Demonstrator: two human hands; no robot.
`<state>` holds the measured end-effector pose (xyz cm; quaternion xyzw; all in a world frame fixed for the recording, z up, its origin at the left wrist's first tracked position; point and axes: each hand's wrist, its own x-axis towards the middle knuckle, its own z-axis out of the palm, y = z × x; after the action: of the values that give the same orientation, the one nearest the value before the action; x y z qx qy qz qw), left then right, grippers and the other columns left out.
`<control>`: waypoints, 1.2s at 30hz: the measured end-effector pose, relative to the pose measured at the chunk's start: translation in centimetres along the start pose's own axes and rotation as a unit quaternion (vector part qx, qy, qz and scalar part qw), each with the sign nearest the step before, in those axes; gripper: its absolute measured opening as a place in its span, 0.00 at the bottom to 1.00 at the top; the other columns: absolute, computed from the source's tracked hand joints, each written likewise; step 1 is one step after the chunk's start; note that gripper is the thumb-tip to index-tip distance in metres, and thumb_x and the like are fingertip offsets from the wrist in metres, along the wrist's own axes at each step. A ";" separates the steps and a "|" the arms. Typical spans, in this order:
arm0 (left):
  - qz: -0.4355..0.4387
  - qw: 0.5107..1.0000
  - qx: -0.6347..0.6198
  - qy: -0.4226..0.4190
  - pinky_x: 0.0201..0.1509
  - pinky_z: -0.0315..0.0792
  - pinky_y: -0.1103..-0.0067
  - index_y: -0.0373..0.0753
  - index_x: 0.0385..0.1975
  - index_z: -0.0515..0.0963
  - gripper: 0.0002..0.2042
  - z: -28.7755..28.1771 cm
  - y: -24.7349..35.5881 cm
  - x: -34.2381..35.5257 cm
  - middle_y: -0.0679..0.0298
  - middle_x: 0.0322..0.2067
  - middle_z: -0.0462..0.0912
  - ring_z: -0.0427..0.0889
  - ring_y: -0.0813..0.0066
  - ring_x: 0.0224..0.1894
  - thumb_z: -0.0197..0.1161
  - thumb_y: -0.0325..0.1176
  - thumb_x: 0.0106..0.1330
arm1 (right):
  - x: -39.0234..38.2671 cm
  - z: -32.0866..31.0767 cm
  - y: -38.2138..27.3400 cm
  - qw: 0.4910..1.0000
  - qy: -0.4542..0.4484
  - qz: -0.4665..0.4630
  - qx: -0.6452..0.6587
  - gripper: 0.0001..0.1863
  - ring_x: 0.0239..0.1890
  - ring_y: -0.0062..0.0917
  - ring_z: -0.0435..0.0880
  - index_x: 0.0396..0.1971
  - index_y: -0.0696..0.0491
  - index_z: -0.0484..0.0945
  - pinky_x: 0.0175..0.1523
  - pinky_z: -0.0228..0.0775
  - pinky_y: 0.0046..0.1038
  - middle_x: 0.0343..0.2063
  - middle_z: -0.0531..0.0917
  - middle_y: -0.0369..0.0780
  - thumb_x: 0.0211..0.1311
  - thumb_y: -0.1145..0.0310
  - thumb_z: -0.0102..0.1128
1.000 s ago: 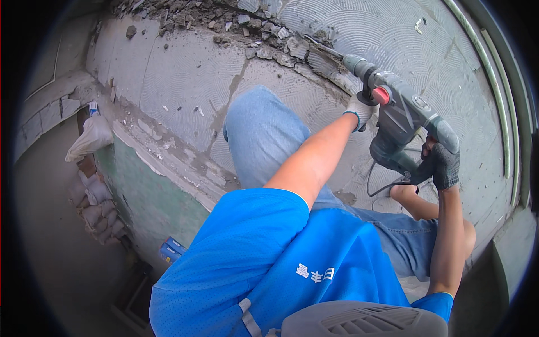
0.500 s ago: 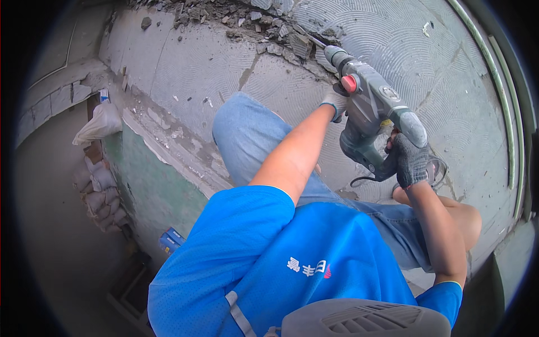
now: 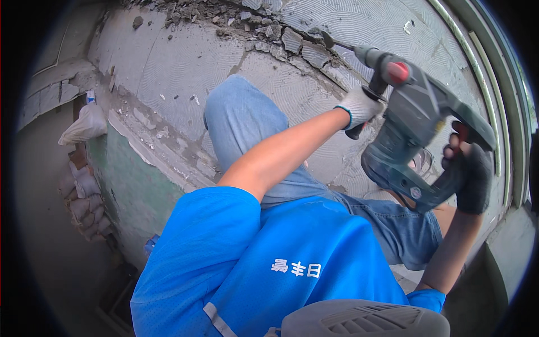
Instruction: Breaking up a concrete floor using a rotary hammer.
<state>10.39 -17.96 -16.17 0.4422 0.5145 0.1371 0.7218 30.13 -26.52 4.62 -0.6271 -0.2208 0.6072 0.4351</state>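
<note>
A grey-green rotary hammer (image 3: 412, 106) with a red knob is held up at the right, its chisel bit (image 3: 335, 42) pointing to the upper left. My left hand (image 3: 361, 105), in a white glove with a teal cuff, is closed round the black side handle. At the rear grip my right hand (image 3: 474, 174) is wrapped in a dark fingerless glove, fingertips bare near the trigger. The flat bit tip appears just above a row of broken tile and mortar pieces (image 3: 292, 42); whether it touches them I cannot tell.
Rubble (image 3: 224, 14) runs along the far edge. Ridged grey mortar (image 3: 359, 22) covers the surface beyond it. Pale pipes (image 3: 469, 42) line the right wall. At the left, a ledge drops beside a white sack (image 3: 87, 124) and several stacked bags (image 3: 84, 196). My bent knee (image 3: 236, 106) is close by.
Both hands have lifted the rotary hammer and moved it right. Its chisel bit has come out of the rubble, so its broad tip shows. My view has shifted slightly.
</note>
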 end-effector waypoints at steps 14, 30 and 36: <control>-0.105 0.953 0.136 -0.251 0.15 0.70 0.74 0.32 0.24 0.73 0.08 -0.6 1.8 -3.9 0.59 0.16 0.76 0.74 0.72 0.12 0.58 0.32 0.52 | -4.7 0.2 0.9 0.939 0.110 0.112 0.307 0.22 0.33 0.28 0.80 0.52 0.65 0.66 0.36 0.79 0.28 0.35 0.78 0.42 0.58 0.71 0.52; -0.127 0.956 0.173 -0.201 0.12 0.67 0.72 0.35 0.28 0.73 0.07 -4.1 2.1 -0.9 0.60 0.14 0.73 0.72 0.71 0.11 0.54 0.32 0.56 | 2.8 1.2 3.9 0.946 0.092 0.107 0.291 0.11 0.26 0.23 0.74 0.38 0.61 0.73 0.28 0.71 0.26 0.24 0.74 0.36 0.60 0.68 0.52; -0.095 0.942 0.235 -0.220 0.13 0.70 0.68 0.36 0.40 0.72 0.11 -2.0 1.9 1.8 0.53 0.15 0.76 0.76 0.63 0.11 0.47 0.31 0.61 | 5.3 -3.3 5.3 0.947 0.052 0.130 0.289 0.12 0.24 0.19 0.72 0.38 0.63 0.70 0.27 0.71 0.21 0.24 0.72 0.35 0.60 0.69 0.51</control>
<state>9.96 -14.72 -15.95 0.5673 0.4003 -0.1580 0.7020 32.82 -25.89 -3.09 -0.5280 0.0704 0.6628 0.5263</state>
